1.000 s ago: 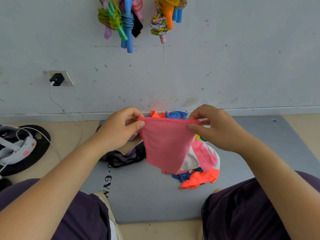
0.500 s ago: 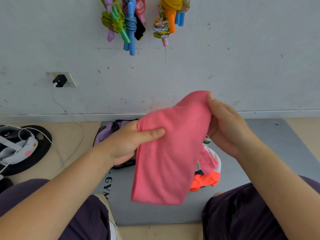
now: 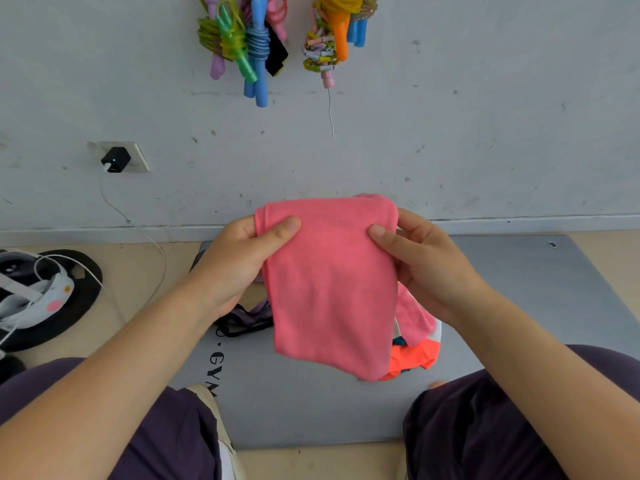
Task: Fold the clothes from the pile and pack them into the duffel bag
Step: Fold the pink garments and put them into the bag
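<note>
Two bare forearms reached in from the bottom corners, with no sleeves, watch, rings or bracelets on either. The left hand (image 3: 239,258) and the right hand (image 3: 426,268) were bare too, with short, unpainted fingernails. Both legs were covered in dark purple fabric (image 3: 491,431) — soft-looking, loosely creased, filling the lower left and lower right. Near the left knee showed part of a shoe (image 3: 216,420) — cream or beige along its upper edge, with a white patch lower down.
</note>
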A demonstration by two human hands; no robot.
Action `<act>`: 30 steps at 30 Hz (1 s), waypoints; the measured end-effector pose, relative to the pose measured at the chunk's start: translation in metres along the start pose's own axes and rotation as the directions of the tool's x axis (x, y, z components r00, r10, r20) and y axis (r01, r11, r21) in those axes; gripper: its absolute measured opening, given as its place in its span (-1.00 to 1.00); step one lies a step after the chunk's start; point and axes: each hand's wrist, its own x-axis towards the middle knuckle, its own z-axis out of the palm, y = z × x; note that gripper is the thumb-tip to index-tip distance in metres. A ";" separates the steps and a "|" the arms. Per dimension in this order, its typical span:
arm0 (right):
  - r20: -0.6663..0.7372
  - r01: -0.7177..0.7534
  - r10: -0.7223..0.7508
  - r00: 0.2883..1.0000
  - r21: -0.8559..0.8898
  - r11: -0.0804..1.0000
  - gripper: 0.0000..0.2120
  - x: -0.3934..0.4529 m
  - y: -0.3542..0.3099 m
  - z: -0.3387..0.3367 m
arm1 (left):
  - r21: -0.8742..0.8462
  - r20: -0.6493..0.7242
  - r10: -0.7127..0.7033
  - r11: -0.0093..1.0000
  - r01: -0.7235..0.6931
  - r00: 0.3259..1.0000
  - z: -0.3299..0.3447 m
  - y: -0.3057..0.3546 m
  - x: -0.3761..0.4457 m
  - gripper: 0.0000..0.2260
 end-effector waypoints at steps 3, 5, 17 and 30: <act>-0.060 0.043 -0.046 0.997 -0.054 0.998 -0.71 0.000 -0.002 0.002 | -0.057 -0.049 0.074 0.995 -0.076 0.996 -0.002 -0.002 0.002 -0.72; -0.101 0.072 -0.079 0.992 -0.070 0.995 -0.74 0.001 -0.002 0.001 | -0.050 -0.159 0.085 0.994 -0.094 0.984 -0.003 -0.003 0.004 -0.62; 0.021 0.097 -0.095 0.995 -0.284 0.954 -0.70 -0.003 -0.010 -0.009 | 0.208 0.041 0.166 0.963 -0.171 0.985 -0.016 -0.005 0.005 -0.64; -0.038 0.121 -0.233 0.972 -0.766 0.631 -0.89 0.003 -0.010 -0.015 | 0.589 -0.049 0.222 0.793 -0.151 0.974 -0.019 0.000 0.005 -0.92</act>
